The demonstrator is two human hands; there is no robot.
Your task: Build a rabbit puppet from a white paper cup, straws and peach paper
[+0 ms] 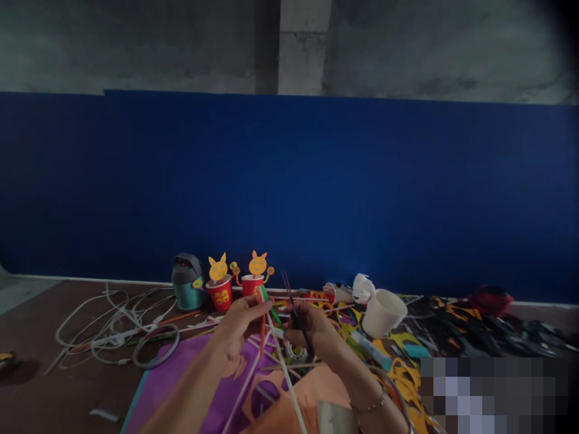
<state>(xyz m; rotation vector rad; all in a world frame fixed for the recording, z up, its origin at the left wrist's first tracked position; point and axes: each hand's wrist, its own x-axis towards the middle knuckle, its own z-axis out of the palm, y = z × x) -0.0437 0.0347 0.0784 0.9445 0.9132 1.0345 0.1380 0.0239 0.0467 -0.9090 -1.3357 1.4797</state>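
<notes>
My left hand (pixel 237 328) pinches a small bundle of thin strips, among them a white strip (pixel 286 374), an orange strip (pixel 263 337) and a green strip (pixel 272 311). The white one hangs down toward the bottom edge. To the right, my right hand (pixel 312 328) is closed on dark scissors (pixel 296 313), whose narrow blades point up and stand slightly apart. Beneath the hands lie purple paper (pixel 190 367) and cut orange paper (pixel 316 389). Just behind them stand two red cups (pixel 220 293) with yellow-orange animal-shaped paper faces (pixel 258 264).
A teal and grey container (pixel 187 286) stands left of the cups. Looped white cables (pixel 108 331) and a tape ring (pixel 156 346) lie at left. At right are a white cup (pixel 383 313), yellow paper scraps (pixel 407 383) and dark tools (pixel 479 331). A blue panel (pixel 289 193) rises behind.
</notes>
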